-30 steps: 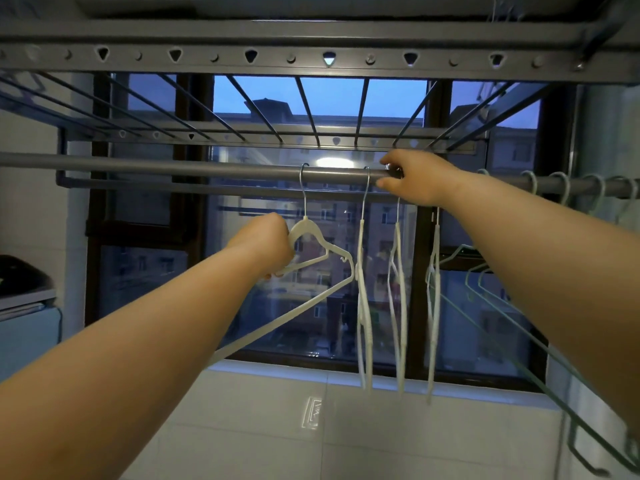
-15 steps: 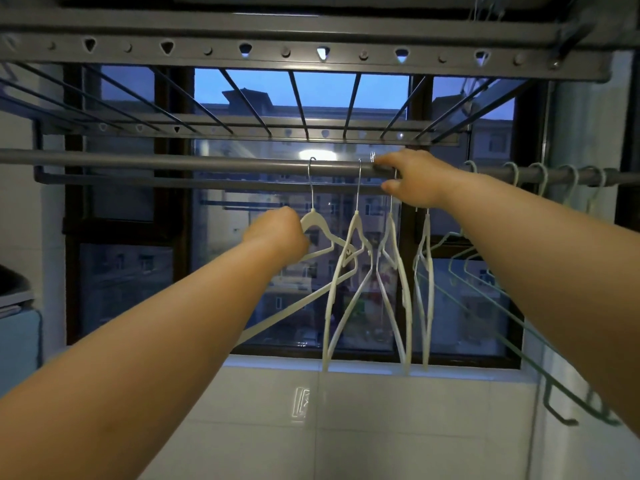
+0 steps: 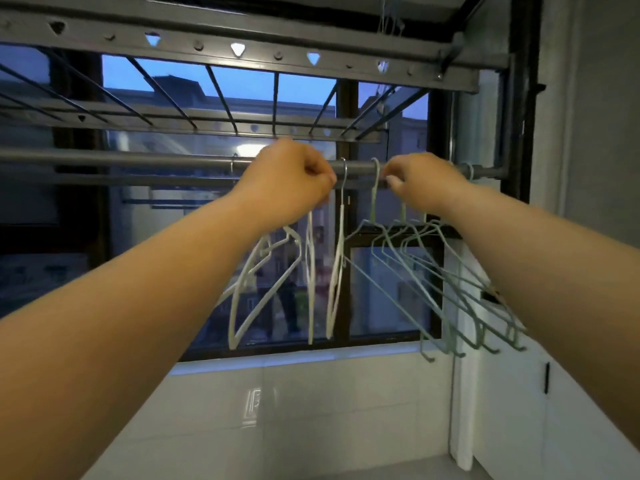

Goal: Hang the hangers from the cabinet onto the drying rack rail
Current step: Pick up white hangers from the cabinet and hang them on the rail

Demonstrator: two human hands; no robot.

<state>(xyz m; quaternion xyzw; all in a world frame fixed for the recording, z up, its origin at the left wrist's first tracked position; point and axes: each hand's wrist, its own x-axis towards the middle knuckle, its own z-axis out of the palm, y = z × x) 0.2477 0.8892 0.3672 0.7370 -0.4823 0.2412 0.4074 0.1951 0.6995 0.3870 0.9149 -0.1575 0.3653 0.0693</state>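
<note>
**Hangers [image 3: 341,206] strung along the rail [image 3: 138,160], both hands raised to it**

The window [image 3: 388,292] fills the middle of the frame. It is dark-framed, with dusk sky and buildings beyond the glass. Pale wall tiles [image 3: 311,410] run beneath its sill. Across the top of the frame stretches the grey rack frame [image 3: 242,46], a perforated bar with thin rods running back from it. Below it the rail crosses from the left edge to the upper right, where it ends near a dark post [image 3: 519,133]. At the lower right stands a white door [image 3: 512,393] with a small dark handle.

Two bare forearms reach up from the lower corners toward the centre. The green hangers [image 3: 374,202], a bunch of thin wire ones, hang from the rail right of centre. They fan down close together toward the lower right. The white hangers [image 3: 265,245] hang at the centre, left of the green ones. One hangs alone by its metal hook between the two hands, and the others are bunched under the left hand [image 3: 287,183].

That hand sits against the rail just above centre, its fingers curled tight into a fist. The necks of the bunched white hangers run up into it, and it grips them near their tops. The right hand [image 3: 424,183] is at the same height, right of centre. Its fingers are bent and the tips are pressed together just beside the leftmost green hook [image 3: 375,166]. I cannot tell whether they pinch a hook.
</note>
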